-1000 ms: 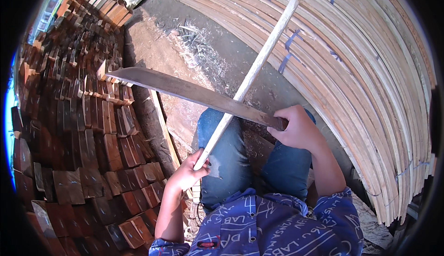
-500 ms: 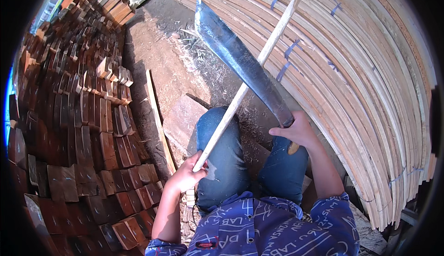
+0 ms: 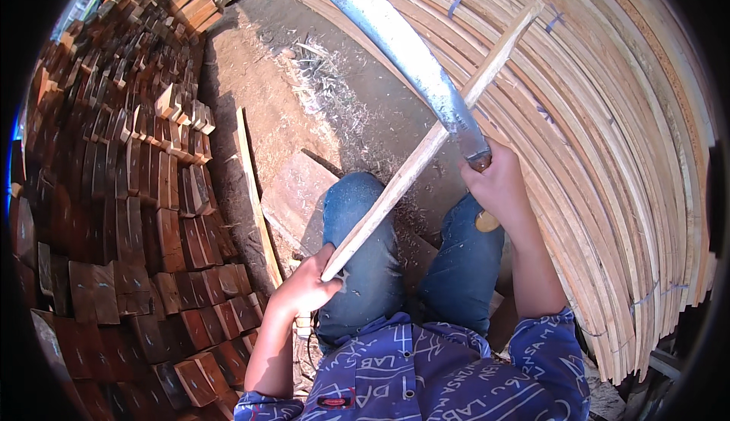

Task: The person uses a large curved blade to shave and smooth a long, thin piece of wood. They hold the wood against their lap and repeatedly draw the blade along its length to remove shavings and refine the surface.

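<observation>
My left hand [image 3: 306,282] is closed round the near end of a pale wooden stick [image 3: 403,181], just beside my left knee. The stick slants up and away to the right. My right hand [image 3: 498,181] grips the brown wooden handle of a machete [image 3: 403,44], whose rounded pommel shows below the fist above my right knee. Its broad, bright blade points away and to the left, crossing over the stick past its middle. Whether the blade touches the stick, I cannot tell.
Stacked reddish-brown wood blocks [image 3: 141,223] fill the left side. Bundled long pale strips [image 3: 593,170], tied with blue cord, lie along the right. A thin lath [image 3: 255,185] and a flat board [image 3: 300,193] lie on the ground, with wood shavings [image 3: 315,79] farther off.
My right hand has risen away from my lap with the machete, and its blade now crosses the stick farther out. The stick's far end has swung lower and to the right.
</observation>
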Demonstrator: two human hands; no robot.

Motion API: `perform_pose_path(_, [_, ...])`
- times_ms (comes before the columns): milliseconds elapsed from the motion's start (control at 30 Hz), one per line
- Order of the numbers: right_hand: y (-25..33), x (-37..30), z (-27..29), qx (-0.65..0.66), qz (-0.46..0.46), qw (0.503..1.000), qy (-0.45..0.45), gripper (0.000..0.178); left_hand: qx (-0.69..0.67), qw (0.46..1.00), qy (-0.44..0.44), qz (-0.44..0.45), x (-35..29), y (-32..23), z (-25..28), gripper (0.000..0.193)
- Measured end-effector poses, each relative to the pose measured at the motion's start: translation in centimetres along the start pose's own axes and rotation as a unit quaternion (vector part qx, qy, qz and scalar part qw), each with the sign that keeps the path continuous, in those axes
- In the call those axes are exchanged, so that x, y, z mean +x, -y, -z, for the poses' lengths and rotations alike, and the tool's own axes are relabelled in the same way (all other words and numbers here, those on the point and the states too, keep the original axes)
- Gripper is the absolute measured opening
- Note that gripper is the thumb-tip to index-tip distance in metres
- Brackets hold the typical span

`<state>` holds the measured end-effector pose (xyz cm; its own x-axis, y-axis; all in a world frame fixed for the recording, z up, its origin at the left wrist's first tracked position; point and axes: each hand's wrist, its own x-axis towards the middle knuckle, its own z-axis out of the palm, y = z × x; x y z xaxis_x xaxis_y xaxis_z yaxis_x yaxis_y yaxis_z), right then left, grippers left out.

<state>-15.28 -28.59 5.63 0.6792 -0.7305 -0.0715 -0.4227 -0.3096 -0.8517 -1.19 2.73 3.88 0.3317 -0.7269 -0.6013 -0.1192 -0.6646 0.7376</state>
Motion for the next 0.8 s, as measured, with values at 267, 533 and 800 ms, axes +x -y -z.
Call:
perform_pose_path(267, [-0.9, -0.5, 1.0, 0.011, -0.026, 0.999, -0.027, 0.036, -0.001, 1.000, 0.002, -0.014, 0.1, 1.1, 0.0, 0.026])
perform_pose_path(533, [-1.4, -1.3, 3.1, -0.052, -0.029, 0.998, -0.015, 0.039, 0.042, 0.999, -0.011, -0.004, 0.0, 1.1, 0.2, 0.024])
perform_pose_path(800, [-3.8, -2.3, 1.5, -0.024, -0.017, 0.999, -0.025, 0.036, 0.017, 0.999, -0.037, -0.021, -0.2, 0.4, -0.6, 0.027])
